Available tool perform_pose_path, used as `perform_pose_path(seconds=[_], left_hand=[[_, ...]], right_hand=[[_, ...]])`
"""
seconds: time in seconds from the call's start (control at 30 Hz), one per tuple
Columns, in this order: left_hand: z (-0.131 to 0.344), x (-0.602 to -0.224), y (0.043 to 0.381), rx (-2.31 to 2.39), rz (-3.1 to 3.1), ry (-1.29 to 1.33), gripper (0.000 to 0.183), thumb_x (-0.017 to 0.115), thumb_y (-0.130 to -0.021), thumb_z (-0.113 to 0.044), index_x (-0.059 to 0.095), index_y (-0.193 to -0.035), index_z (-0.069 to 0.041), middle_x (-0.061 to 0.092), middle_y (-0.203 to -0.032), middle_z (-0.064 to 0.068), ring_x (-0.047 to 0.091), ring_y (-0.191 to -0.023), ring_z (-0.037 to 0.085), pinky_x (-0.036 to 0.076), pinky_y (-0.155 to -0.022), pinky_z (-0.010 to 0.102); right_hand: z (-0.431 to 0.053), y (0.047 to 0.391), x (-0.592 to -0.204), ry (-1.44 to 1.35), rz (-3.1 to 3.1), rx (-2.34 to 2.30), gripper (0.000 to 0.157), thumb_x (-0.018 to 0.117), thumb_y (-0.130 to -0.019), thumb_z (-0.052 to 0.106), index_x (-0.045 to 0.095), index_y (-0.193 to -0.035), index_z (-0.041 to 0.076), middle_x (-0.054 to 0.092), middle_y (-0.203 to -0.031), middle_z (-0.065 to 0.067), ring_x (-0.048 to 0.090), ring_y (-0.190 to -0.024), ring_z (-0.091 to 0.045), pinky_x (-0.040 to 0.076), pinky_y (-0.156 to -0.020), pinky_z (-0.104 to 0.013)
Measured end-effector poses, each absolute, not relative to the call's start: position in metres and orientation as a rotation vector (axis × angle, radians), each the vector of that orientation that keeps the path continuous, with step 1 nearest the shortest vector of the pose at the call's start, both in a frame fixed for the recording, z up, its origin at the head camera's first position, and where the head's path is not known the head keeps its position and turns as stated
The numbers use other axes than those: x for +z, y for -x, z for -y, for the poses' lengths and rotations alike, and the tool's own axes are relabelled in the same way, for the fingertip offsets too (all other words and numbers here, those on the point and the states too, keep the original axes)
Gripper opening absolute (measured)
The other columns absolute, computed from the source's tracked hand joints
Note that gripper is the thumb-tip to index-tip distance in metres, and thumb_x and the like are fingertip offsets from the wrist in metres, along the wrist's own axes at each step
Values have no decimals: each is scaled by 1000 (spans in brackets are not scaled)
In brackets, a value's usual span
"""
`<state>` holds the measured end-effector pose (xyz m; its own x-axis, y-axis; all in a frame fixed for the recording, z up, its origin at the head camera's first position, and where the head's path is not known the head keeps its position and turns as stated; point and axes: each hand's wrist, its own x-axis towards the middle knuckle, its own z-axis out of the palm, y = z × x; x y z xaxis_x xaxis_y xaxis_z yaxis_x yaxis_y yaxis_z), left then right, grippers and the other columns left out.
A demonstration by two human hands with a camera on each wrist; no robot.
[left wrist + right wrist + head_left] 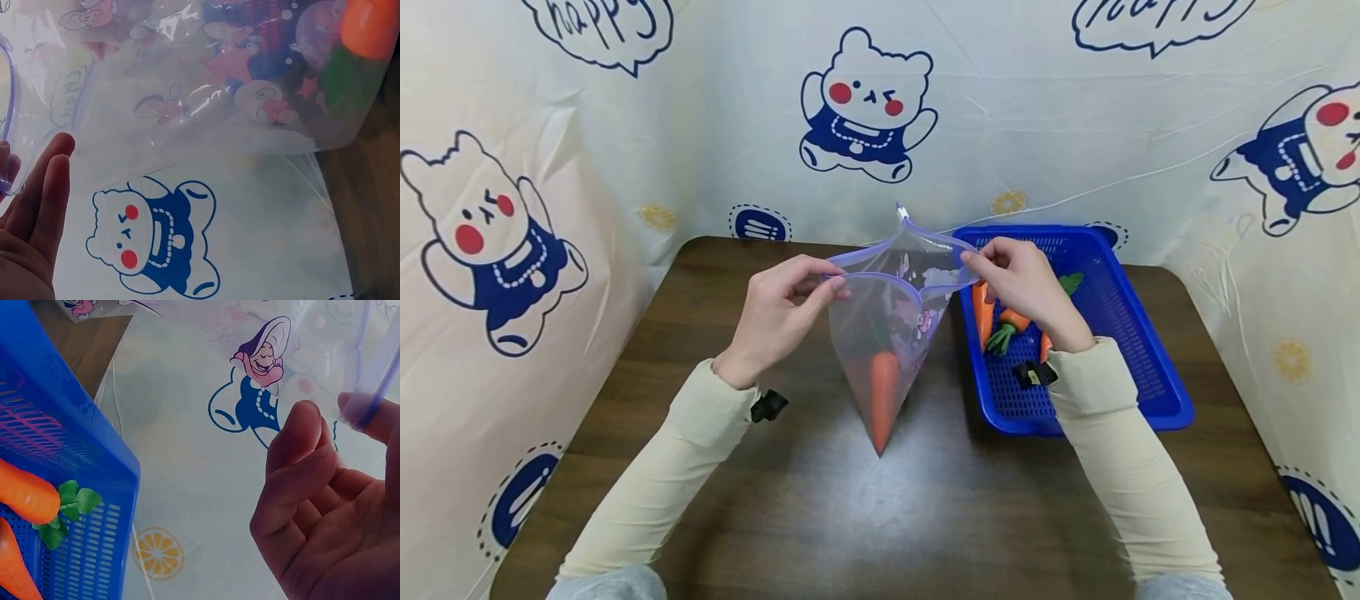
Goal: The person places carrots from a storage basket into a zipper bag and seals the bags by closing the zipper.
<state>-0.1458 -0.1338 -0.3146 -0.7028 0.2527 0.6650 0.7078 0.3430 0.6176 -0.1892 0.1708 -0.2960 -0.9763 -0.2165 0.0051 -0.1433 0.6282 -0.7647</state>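
Observation:
A clear zipper bag [861, 321] with purple edges and printed cartoon figures hangs with its mouth spread wide. Inside it, an orange carrot [883, 392] points down toward the bottom corner. My left hand [775, 312] pinches the left side of the rim between thumb and fingers. On the right side, my right hand [1026, 283] pinches the purple edge, which also shows between its thumb and finger in the right wrist view. The white zip slider [902, 214] sits at the far end of the mouth. Green carrot leaves [353, 78] show through the plastic in the left wrist view.
A blue plastic basket [1150, 367] stands on the right of the brown wooden table [760, 517], partly under my right forearm. Several carrots [983, 315] with green tops lie in it. A white printed sheet [730, 108] hangs behind and beside the table.

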Motion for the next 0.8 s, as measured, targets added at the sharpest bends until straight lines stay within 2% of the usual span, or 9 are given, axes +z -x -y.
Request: perform_pose_path(seconds=[0.17,0.3,0.47,0.8], left_hand=[[132,-315,146,-1286,2138,821,12,71,-84,1,69,-95,-1,69,-81,8,64,-62,11,46,-54,15],[130,-315,147,-1264,2112,817,10,71,-84,2,69,-93,-1,65,-77,6,58,-59,7,46,-55,15],[128,-314,147,-1278,2097,827,9,70,-84,2,69,-92,0,67,-78,7,61,-63,9,50,-60,15],[128,-313,145,-1282,2102,841,9,70,-84,3,69,-92,0,68,-79,9,64,-64,11,50,-60,14]], right_hand=[[-172,190,-297,306,-2759,-1297,39,56,-95,47,63,-97,9,61,-73,-5,60,-61,-21,42,-46,-30],[-174,190,-297,312,-2761,-1321,42,55,-94,51,63,-96,10,62,-73,-5,61,-61,-22,43,-49,-31],[-175,190,-296,321,-2764,-1340,45,55,-93,54,63,-95,10,63,-72,-5,61,-61,-22,45,-52,-31],[-183,190,-293,264,-2767,-1383,49,55,-92,55,63,-97,8,65,-79,-3,62,-66,-19,48,-56,-30]])
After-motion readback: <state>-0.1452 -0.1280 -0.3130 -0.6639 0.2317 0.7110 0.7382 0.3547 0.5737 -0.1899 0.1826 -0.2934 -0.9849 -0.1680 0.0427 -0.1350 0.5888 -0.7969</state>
